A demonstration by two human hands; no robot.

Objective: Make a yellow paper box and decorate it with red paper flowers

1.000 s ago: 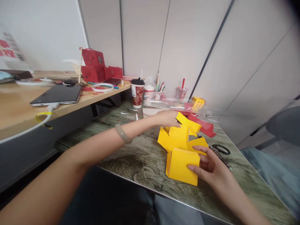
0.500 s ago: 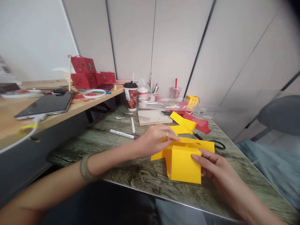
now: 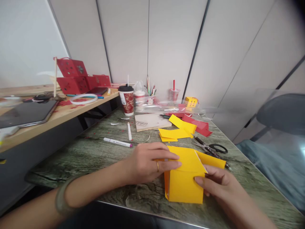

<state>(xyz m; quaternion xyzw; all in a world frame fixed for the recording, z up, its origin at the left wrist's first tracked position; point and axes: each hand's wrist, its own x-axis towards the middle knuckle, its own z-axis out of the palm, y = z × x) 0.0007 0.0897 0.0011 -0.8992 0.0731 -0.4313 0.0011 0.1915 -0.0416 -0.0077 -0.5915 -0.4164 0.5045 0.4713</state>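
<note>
Nearest you, the yellow paper box (image 3: 186, 187) stands at the front of the wood-patterned desk (image 3: 119, 190). Your right hand (image 3: 222, 183) pinches its right edge, thumb on the front face. Your left hand (image 3: 151, 162) lays its fingers over the folded-in top panel; you cannot tell whether it grips anything. A yellow flap sticks out to the right, near the black-handled scissors (image 3: 211, 148). Farther off lie a capped marker (image 3: 118, 142), cut yellow strips (image 3: 176, 133) and a pale board (image 3: 151, 121), with a lidded cup (image 3: 127, 101) beyond.
</note>
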